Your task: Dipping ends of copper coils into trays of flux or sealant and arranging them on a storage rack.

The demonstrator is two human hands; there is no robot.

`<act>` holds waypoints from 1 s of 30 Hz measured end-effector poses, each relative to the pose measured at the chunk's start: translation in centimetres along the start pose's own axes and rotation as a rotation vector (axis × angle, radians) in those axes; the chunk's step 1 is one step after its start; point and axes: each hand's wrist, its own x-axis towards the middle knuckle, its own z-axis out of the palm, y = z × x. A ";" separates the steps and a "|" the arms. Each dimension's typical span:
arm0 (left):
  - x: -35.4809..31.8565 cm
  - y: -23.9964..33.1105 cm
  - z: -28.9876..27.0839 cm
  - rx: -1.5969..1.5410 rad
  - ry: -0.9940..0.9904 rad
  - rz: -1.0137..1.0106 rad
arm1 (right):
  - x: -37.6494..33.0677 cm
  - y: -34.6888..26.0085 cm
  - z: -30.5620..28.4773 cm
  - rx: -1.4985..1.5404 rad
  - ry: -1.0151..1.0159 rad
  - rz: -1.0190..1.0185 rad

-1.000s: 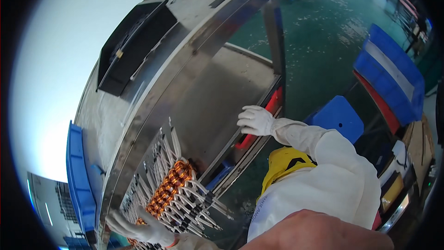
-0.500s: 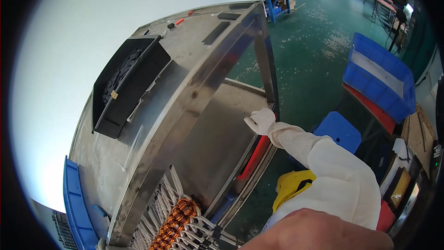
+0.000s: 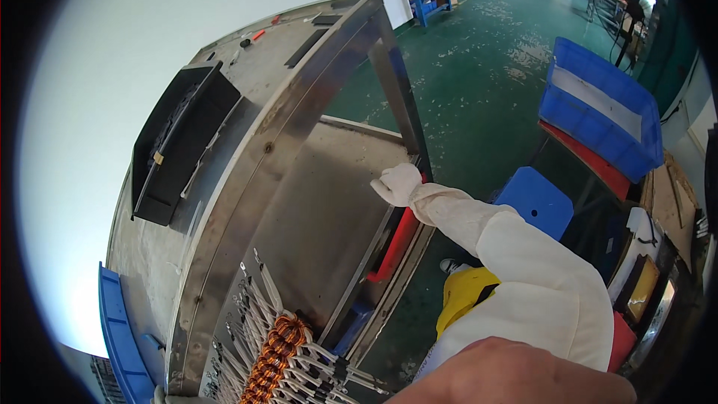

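The steel tray (image 3: 329, 202) is where my right hand (image 3: 396, 183) sits, and there is only the head view to go on, so here is what it gives me: the tray is a long shallow sheet-metal bed inside a steel frame (image 3: 247, 150), its long axis running from the far upright post near my right hand down and to the left toward the lower edge of the picture. My right hand, gloved in white, rests at the tray's far right corner, fingers curled over the rim just beside the post; the grip looks narrow, closed around the edge, though the fingertips are hidden behind the metal and I cannot tell how firmly they hold. My white sleeve (image 3: 523, 269) stretches from the lower right up to that corner, so the tray lies to the left of and below the grip. At the near end of the tray lies the rack of copper coils (image 3: 273, 355), a row of orange windings with white leads fanning out on both sides, well apart from my right hand. My left hand (image 3: 161, 396) barely shows at the bottom edge, a sliver of white glove just beside the frame's lower corner and nearer to the coils than the right; whether that grip is wide or closed I cannot tell. A red bin (image 3: 396, 243) sits under the tray's right edge, just below my right hand. A black tray (image 3: 176, 153) lies on the worktop above the frame, and a blue crate (image 3: 598, 116) stands off to the right over the green floor (image 3: 471, 67).
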 end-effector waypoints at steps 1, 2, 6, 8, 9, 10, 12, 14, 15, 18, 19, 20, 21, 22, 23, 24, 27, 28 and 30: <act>0.1 0.4 -0.5 -0.007 0.005 -0.007 | 0.0 -0.2 0.1 0.003 0.008 0.000; 0.2 0.8 -1.0 -0.015 0.010 -0.013 | 0.0 -0.3 0.0 -0.003 0.016 0.000; 0.2 3.0 -2.2 -0.050 0.035 -0.049 | -0.5 -0.1 -0.1 0.006 0.087 -0.036; 0.2 4.5 -2.6 -0.064 0.047 -0.070 | -0.5 -0.3 -0.6 0.009 0.095 -0.042; 0.2 5.3 -2.6 -0.073 0.052 -0.080 | -0.5 -0.3 -0.8 0.011 0.096 -0.042; 0.3 6.2 -2.6 -0.085 0.058 -0.088 | -0.5 -0.3 -0.7 0.020 0.103 -0.048; 0.6 8.2 -2.3 -0.112 0.066 -0.102 | -0.6 0.0 -0.9 0.024 0.126 -0.058; 0.8 10.0 -2.1 -0.140 0.067 -0.114 | -0.7 0.0 -0.9 0.041 0.115 -0.060; 1.0 10.9 -1.9 -0.156 0.067 -0.119 | -0.6 -0.1 -0.9 0.038 0.121 -0.055; 0.8 14.4 -1.7 -0.193 0.070 -0.148 | -0.3 -0.3 -1.4 0.108 0.154 -0.151; 0.6 15.6 -1.5 -0.205 0.070 -0.159 | -0.4 0.0 -1.6 0.105 0.157 -0.152; 0.5 16.9 -1.4 -0.217 0.071 -0.169 | -0.4 0.2 -1.8 0.137 0.178 -0.204; 0.4 18.1 -1.4 -0.228 0.072 -0.179 | -0.5 0.5 -2.0 0.170 0.199 -0.257; 0.3 19.4 -1.4 -0.242 0.075 -0.188 | -0.7 0.9 -2.2 0.160 0.146 -0.255; 0.2 20.5 -1.1 -0.255 0.078 -0.195 | -0.7 1.2 -2.3 0.157 0.154 -0.255; 0.2 21.8 -0.9 -0.270 0.081 -0.200 | -0.8 1.5 -2.5 0.178 0.137 -0.267; 0.2 25.0 0.4 -0.329 0.085 -0.208 | -1.3 2.2 -2.8 0.220 0.096 -0.304; 0.0 26.2 1.0 -0.351 0.083 -0.214 | -1.8 2.8 -3.0 0.248 0.068 -0.323; -0.1 28.3 0.6 -0.371 0.087 -0.231 | -2.1 3.0 -3.6 0.284 0.042 -0.355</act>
